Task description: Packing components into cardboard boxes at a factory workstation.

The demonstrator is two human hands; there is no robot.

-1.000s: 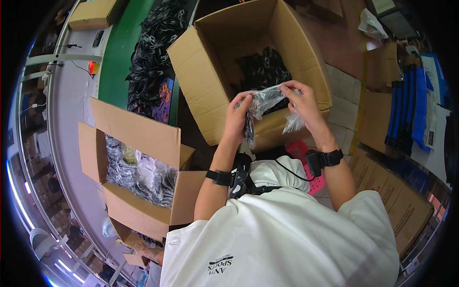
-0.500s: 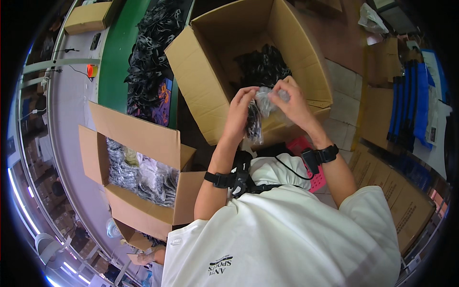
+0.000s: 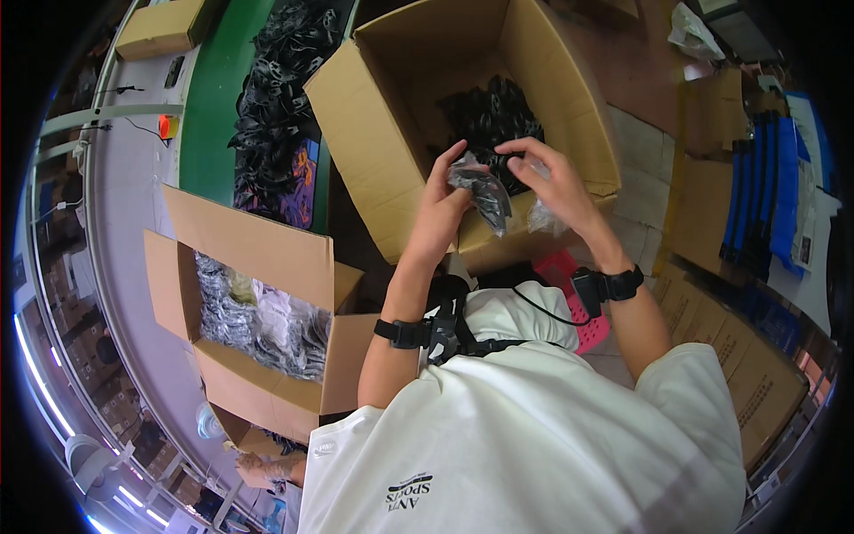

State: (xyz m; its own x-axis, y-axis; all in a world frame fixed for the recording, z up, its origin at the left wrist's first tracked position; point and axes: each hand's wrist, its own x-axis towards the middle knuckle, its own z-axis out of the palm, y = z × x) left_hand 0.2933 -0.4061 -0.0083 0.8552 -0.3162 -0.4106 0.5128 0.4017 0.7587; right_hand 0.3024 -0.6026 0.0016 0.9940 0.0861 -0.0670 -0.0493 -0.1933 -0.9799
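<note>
My left hand [image 3: 442, 198] pinches a small clear bag with a black piece inside [image 3: 485, 198], above the near edge of a large open cardboard box [image 3: 418, 116]. My right hand [image 3: 556, 182] is just right of it, thumb and index finger apart. Crumpled clear plastic bags [image 3: 543, 216] hang under that palm, held by the lower fingers, which are mostly hidden. Inside the box, beyond both hands, lies a heap of loose black pieces [image 3: 494, 107]. Their exact kind is not plain to me.
On the left, an open carton [image 3: 258, 378] holds many bagged pieces [image 3: 267, 325]. Black pieces [image 3: 276, 107] are piled on a green tabletop [image 3: 213, 98], beside a purple-orange patterned sheet [image 3: 304, 182]. Another person's hand [image 3: 253, 467] works lower left. A pink crate [image 3: 589, 334] sits near my lap.
Both hands were together at the clear plastic; now they have parted slightly. The bagged black piece has come up and turned in my left hand, while the clear bags stay with my right.
</note>
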